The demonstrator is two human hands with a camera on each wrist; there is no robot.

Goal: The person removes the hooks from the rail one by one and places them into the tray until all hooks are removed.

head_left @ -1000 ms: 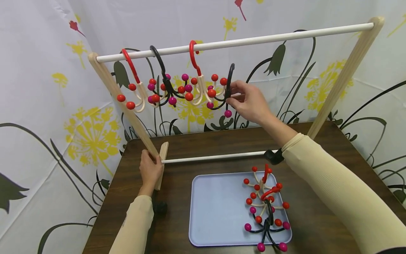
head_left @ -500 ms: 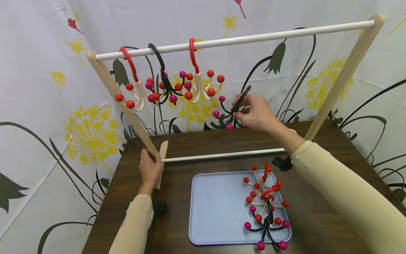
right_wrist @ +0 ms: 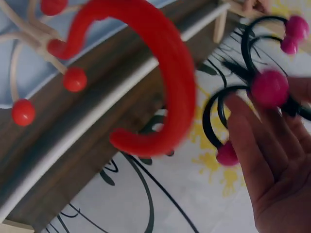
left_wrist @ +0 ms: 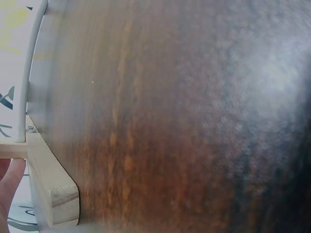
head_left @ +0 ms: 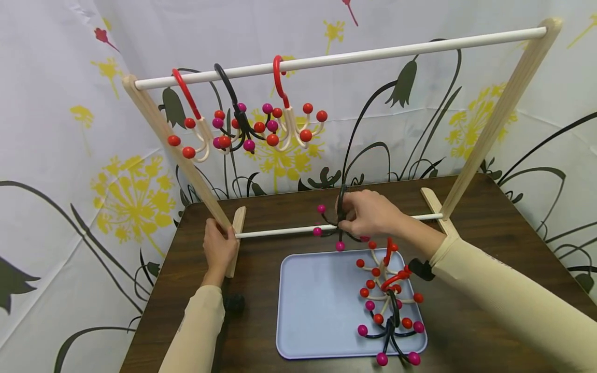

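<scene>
My right hand (head_left: 370, 212) pinches the stem of a black hook (head_left: 341, 203) with curved prongs tipped by magenta balls. It holds the hook upright, just above the tray's back edge and in front of the rack's lower white rod (head_left: 280, 231). In the right wrist view, magenta balls (right_wrist: 269, 88) show beside the fingers. My left hand (head_left: 218, 251) grips the foot of the rack's left wooden post (head_left: 198, 178). From the upper white rod (head_left: 373, 53) hang a red-and-cream hook (head_left: 186, 93), a black hook (head_left: 228, 85) and another red-and-cream hook (head_left: 278, 77).
A pale blue tray (head_left: 322, 305) lies on the dark wooden table (head_left: 466, 290). Red-and-cream hooks (head_left: 394, 280) and a black hook (head_left: 391, 326) lie bunched along its right side, some prongs over the rim. The right wooden post (head_left: 501, 119) stands beyond my right arm.
My right hand has brought the black hook down from just below the upper rod to near the tray's back edge. My left hand has stayed on the post.
</scene>
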